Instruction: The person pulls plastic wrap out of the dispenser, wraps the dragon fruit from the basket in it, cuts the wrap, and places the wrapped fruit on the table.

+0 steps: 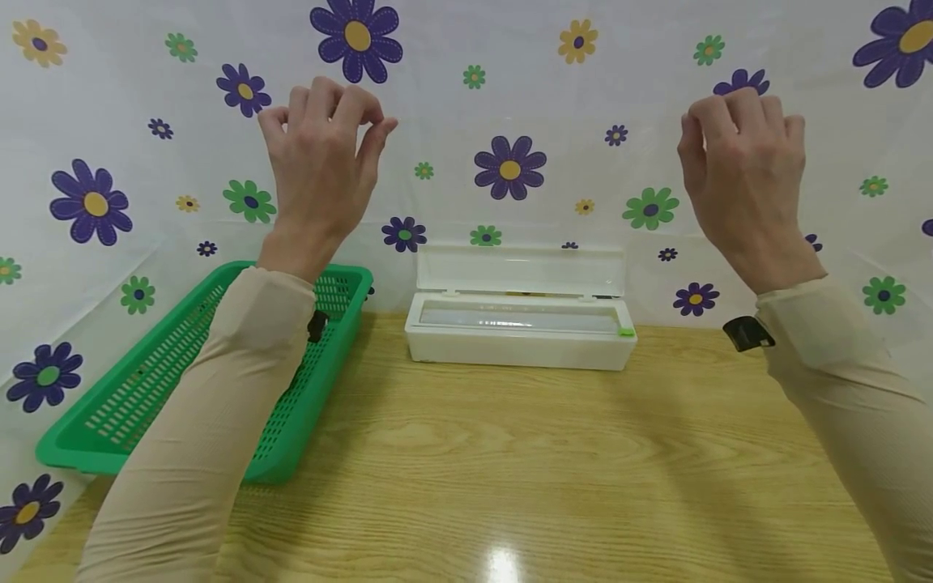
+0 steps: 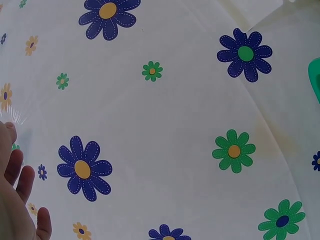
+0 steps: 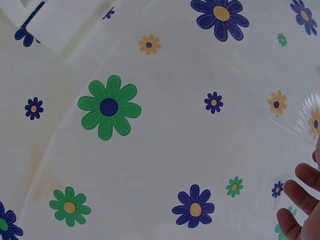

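Observation:
Raised in front of the patterned backdrop, my left hand (image 1: 317, 154) and right hand (image 1: 743, 162) stand wide apart, thumbs against curled fingers. Between them they hold a sheet of clear cling film (image 3: 310, 107), pinched at its corners. Creases fan out from the fingertips in both wrist views, while the sheet barely shows in the head view. Below and between the hands, a white cling film dispenser (image 1: 517, 348) sits on the table with its lid (image 1: 521, 271) raised. Film shows in its long opening, and a small green piece (image 1: 626, 331) is at the right end.
A green perforated basket (image 1: 80, 460) stands at the left, partly hidden under my left forearm. The wooden table (image 1: 466, 470) stretches toward me from the dispenser. Behind it hangs a white sheet (image 1: 437, 113) printed with flowers.

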A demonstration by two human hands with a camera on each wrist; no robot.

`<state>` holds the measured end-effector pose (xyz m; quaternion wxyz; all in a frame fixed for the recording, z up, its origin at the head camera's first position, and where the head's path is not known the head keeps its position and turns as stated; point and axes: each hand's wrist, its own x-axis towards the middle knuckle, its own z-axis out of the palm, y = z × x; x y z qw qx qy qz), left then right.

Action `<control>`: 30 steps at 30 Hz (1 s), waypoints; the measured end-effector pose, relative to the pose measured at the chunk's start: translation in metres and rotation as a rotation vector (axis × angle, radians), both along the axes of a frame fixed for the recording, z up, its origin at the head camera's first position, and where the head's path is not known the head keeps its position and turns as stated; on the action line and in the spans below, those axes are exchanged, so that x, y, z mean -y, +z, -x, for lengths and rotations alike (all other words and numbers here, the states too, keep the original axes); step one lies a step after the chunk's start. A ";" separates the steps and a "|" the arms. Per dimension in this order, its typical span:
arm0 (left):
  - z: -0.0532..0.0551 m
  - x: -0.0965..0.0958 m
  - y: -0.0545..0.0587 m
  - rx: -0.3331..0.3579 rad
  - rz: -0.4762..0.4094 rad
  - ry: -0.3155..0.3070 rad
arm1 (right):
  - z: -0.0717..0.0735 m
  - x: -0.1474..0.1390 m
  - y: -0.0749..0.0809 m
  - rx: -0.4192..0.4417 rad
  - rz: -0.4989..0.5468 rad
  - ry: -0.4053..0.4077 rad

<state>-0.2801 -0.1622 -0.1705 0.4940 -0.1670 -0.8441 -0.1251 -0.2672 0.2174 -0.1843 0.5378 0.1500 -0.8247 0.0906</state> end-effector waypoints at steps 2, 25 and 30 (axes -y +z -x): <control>0.000 0.000 0.000 0.001 -0.002 -0.005 | 0.000 0.000 0.001 0.003 -0.006 0.000; -0.004 -0.001 0.006 -0.023 -0.001 -0.004 | -0.008 -0.002 0.010 -0.015 -0.093 -0.002; -0.005 -0.001 0.008 -0.033 -0.001 0.000 | -0.010 -0.002 0.012 -0.020 -0.090 -0.006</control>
